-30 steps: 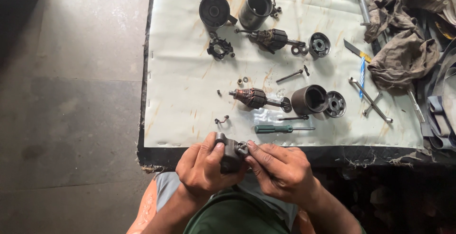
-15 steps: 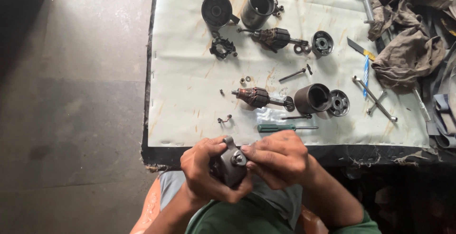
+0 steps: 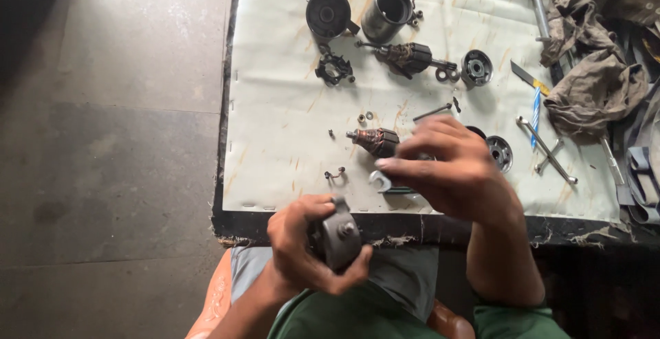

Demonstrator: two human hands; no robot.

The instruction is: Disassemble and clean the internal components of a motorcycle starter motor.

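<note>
— What's in my left hand [image 3: 302, 246]?
— A grey metal motor cover [image 3: 338, 237] (bolt on its face), fingers wrapped round it, over the lap below the bench [image 3: 275, 105].
— And my right hand [image 3: 450, 170]?
— Fingers loosely spread above the rotor [image 3: 375, 141], gripping nothing.

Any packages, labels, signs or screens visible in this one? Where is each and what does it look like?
None in view: no package, label, sign or screen.
The white sheet on the work surface is plain, with rust-coloured stains only.
The grey metal part in the left hand shows no label.
The right hand is over loose motor parts, also unlabelled.
</note>
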